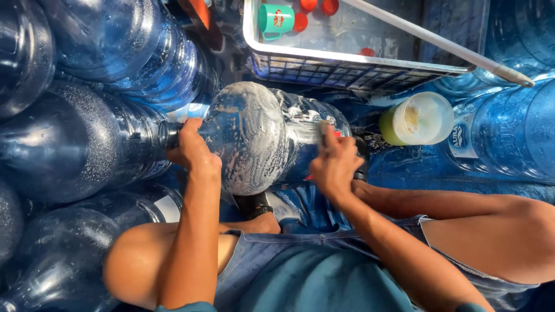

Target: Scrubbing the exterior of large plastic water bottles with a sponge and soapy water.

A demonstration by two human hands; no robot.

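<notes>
A large blue water jug (260, 136) lies on its side in front of me, streaked with white soap foam. My left hand (191, 150) grips its neck at the left end. My right hand (334, 164) presses a small scrubbing tool with a red part (325, 134) against the jug's body near its base. The tool is mostly hidden by my fingers. My knees frame the jug from below.
Several more blue jugs (75, 138) are stacked at the left and at the right (509, 133). A white wire basket (347, 63) behind holds a green cup (276, 18) and red caps (300, 22). A round tub with yellow-green liquid (417, 118) stands at right.
</notes>
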